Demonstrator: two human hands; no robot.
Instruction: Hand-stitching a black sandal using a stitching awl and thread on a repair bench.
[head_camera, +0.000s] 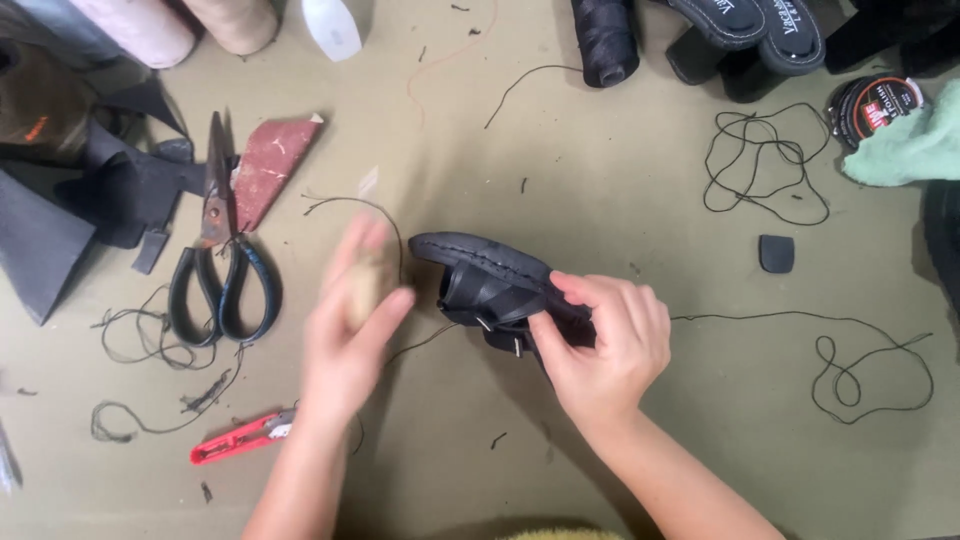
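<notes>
Olive cloth (620, 180) covers my bench, and on it, at the middle, lies the black sandal (490, 285) on its side, my right hand (605, 345) pinching its straps between thumb and fingers. My left hand (350, 330), blurred, closes round a pale lump, just left of the sole. Scissors (222, 250) lie further left, red snips (240, 437) nearer me.

Large black-handled scissors (222, 255) lie left beside a red leather scrap (268, 165); red thread snips (240, 437) below; black thread spool (605, 40), polish tin (875, 105), green cloth (912, 145) above.
</notes>
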